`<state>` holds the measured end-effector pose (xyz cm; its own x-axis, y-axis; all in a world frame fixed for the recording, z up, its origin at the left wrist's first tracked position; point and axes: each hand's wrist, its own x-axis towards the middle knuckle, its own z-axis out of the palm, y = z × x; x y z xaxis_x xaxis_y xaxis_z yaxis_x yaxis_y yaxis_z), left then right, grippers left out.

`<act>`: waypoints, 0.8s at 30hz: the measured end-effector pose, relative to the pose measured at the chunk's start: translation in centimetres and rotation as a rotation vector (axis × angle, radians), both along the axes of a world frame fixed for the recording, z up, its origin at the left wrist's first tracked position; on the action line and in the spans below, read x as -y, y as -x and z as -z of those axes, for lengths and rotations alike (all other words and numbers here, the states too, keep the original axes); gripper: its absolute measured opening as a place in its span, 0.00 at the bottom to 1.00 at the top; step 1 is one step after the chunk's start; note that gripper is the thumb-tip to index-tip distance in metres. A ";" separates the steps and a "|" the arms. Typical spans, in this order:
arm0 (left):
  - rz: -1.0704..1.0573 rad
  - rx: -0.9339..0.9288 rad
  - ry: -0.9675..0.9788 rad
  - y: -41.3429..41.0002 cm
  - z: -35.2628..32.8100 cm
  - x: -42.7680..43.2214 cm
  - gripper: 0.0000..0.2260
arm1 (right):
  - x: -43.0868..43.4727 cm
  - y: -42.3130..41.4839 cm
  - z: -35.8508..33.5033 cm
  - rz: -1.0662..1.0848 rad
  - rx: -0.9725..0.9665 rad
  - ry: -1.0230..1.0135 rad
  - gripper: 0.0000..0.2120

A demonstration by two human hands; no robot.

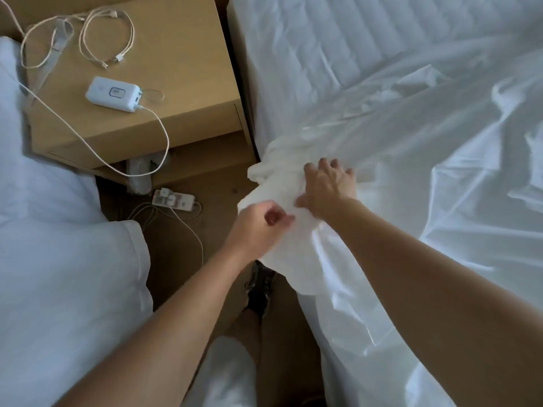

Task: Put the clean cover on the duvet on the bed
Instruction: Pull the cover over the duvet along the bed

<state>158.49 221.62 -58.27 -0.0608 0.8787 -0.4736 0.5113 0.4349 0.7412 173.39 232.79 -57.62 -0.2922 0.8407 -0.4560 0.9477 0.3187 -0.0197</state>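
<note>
A thin white cover [426, 160] lies rumpled across the bed [317, 48] on the right, over the quilted mattress top. At the bed's near left edge a cream-white duvet corner [276, 183] bulges out of the cover. My left hand [258, 224] pinches the fabric at that corner between curled fingers and thumb. My right hand [329, 183] lies on top of the bunched cloth, fingers spread and bent down into it. Whether the right fingers grip the cloth is hidden.
A wooden nightstand [188, 113] stands at the upper left with a white power bank [113, 94] and coiled cables [105, 39]. A power strip [173, 198] lies on the brown floor. A second white bed [58, 259] fills the left. My shoe [258, 289] is between the beds.
</note>
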 end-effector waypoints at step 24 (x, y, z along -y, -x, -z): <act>-0.734 0.337 0.534 7.7 4.4 -6.8 0.18 | -7.0 1.1 -2.5 0.243 -0.418 0.524 0.17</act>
<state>150.79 228.37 -62.69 -0.2963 0.3403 -0.8924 -0.2251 0.8832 0.4115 172.27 239.81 -55.13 -0.3623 0.6053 -0.7087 0.8706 -0.0517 -0.4892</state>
